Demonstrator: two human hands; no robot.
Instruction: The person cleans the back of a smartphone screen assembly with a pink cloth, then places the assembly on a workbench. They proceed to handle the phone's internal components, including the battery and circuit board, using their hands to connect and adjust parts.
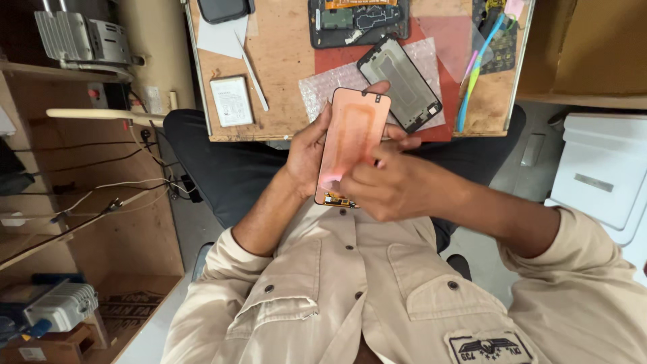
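A phone display panel (pixel 352 138) with a reddish film on its face is held over my lap, upright in the view. My left hand (pixel 306 152) grips its left edge, fingertips reaching round the top. My right hand (pixel 384 185) covers the panel's lower right corner, fingers pinched on the film near the bottom edge. A small gold connector shows at the panel's bottom.
A wooden work board (pixel 283 61) lies ahead with a phone frame (pixel 399 82) on bubble wrap, a phone body with exposed boards (pixel 357 23), a flat battery (pixel 231 101), white tweezers (pixel 255 71), a dark phone (pixel 222 9) and blue tweezers (pixel 475 74). Shelves with cables stand at left, a white box (pixel 600 165) at right.
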